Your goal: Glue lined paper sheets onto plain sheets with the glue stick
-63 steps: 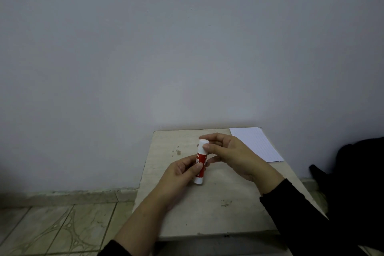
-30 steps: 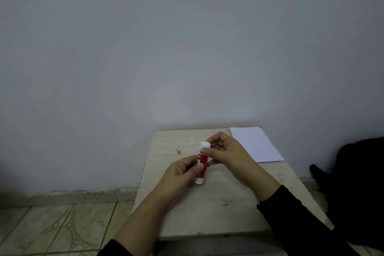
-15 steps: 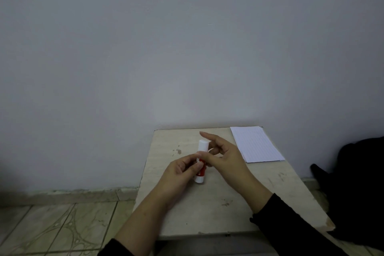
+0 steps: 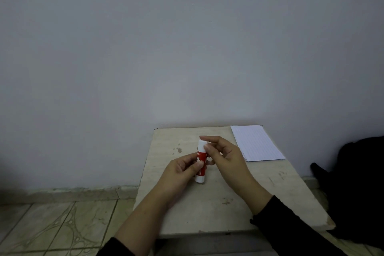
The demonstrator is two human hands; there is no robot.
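Note:
A red and white glue stick [image 4: 201, 164] is held above the small beige table [image 4: 228, 210], its white cap on and pointing away from me. My left hand [image 4: 182, 174] grips its red body between thumb and fingers. My right hand [image 4: 224, 156] pinches the white cap with thumb and forefinger. A stack of lined paper sheets [image 4: 256, 142] lies flat at the table's far right corner, apart from both hands.
The table stands against a plain grey wall [image 4: 187, 48]. A tiled floor [image 4: 62, 224] lies to the left. A dark bag or garment [image 4: 357, 183] sits to the right of the table.
My right hand eased its fingers off the cap for a moment and has closed on it again. The left hand and glue stick have stayed in place.

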